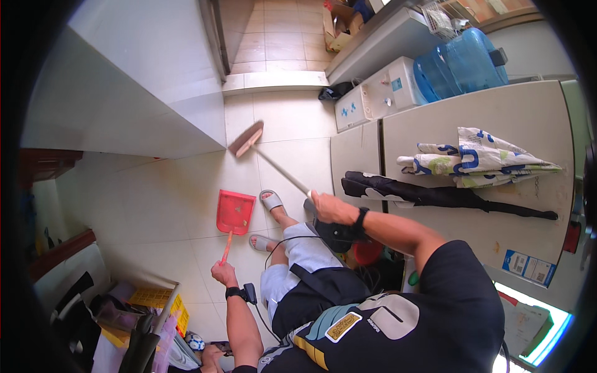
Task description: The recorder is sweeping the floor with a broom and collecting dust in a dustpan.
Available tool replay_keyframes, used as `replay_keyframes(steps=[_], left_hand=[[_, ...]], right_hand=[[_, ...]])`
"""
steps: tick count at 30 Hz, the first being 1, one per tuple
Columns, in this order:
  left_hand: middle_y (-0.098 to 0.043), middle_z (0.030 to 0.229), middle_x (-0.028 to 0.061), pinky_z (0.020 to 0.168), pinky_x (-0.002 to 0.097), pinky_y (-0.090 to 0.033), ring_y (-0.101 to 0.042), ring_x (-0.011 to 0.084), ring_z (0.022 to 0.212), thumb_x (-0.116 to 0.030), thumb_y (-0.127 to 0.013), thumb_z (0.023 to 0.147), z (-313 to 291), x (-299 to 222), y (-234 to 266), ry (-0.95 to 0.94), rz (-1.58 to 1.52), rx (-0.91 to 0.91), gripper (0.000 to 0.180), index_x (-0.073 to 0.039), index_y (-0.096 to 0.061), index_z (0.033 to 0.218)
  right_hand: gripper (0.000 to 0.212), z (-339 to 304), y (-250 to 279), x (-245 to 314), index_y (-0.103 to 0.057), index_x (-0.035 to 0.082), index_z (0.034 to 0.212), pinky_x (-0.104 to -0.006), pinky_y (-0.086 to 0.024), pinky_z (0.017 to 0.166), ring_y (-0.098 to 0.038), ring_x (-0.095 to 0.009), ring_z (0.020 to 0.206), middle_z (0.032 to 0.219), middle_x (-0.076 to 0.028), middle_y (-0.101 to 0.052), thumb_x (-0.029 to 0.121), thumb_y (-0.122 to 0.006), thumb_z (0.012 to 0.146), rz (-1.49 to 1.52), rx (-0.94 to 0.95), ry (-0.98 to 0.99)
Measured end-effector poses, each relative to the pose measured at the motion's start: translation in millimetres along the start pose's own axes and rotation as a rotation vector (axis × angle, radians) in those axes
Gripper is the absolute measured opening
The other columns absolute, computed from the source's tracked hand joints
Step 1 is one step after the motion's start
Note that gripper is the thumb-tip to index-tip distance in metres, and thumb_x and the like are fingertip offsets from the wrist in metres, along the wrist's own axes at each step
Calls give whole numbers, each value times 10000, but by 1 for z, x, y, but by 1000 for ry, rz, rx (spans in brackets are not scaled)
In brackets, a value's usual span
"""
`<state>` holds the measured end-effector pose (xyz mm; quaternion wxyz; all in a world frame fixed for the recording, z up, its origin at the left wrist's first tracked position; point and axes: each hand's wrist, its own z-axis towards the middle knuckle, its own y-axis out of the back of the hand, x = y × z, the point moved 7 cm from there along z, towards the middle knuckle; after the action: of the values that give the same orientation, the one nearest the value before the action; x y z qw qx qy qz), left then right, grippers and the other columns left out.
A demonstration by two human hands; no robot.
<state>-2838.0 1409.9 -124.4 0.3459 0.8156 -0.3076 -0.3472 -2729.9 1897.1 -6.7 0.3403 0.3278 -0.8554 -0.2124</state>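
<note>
My right hand (pixel 334 208) is closed round the upper part of a broom's pale handle. The broom (pixel 281 170) slants away to the far left, and its brown head (pixel 246 138) rests on the tiles close to the corner of a white wall. A red dustpan (pixel 236 212) lies on the floor left of my feet, its pan facing away from me, with some smudges on it. My left hand (pixel 223 273) grips the end of the dustpan's red handle. Broom head and dustpan are apart. Any dirt between them is too small to make out.
On the right stands a white fridge (pixel 472 224) with aprons or cloths hung on it. Beyond it is a water dispenser (pixel 388 93) with a blue bottle (pixel 460 65). A raised sill (pixel 273 81) crosses the doorway. Cluttered shelving with a yellow basket (pixel 179 314) stands lower left.
</note>
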Motion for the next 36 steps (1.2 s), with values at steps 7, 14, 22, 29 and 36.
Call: replay_keyframes(steps=[7,14,22,29,36], left_hand=[[-687,793,264,659,475,-517,-689,420,749,-36,-649,825,37,-38,-21,-73,65,-41,104,53,-701,826],[-727,817,228,604,367,-568,-726,299,649,-35,-645,855,25,6,18,14,21,3,292,75,-698,1120],[-711,737,197,563,354,-560,-710,274,570,-40,-646,864,1,66,46,36,-119,-61,309,78,-683,1147],[-721,1012,253,873,423,-554,-706,382,968,-34,-659,844,15,83,35,76,72,-64,275,36,-723,1102],[-716,1034,263,869,424,-559,-711,380,955,-24,-667,815,16,120,50,170,4,-133,316,31,-717,1121]], right_hand=[[535,-124,23,37,-568,40,1324,-239,-344,393,-467,-74,487,656,-7,-532,-17,-581,793,917,406,-450],[541,-156,45,10,-579,97,1321,-230,-353,376,-462,-70,452,647,-6,-559,-14,-624,793,885,37,-537],[93,1,94,-101,-558,-7,756,-295,-388,363,-544,-145,468,590,-58,-555,50,-543,827,508,-141,-468],[142,-26,18,-43,-599,-61,905,-327,-492,394,-613,-194,480,647,-89,-638,40,-553,817,93,286,-394],[194,-118,-28,77,-563,-3,1013,-286,-430,423,-547,-133,536,662,-43,-549,40,-580,824,352,536,-399]])
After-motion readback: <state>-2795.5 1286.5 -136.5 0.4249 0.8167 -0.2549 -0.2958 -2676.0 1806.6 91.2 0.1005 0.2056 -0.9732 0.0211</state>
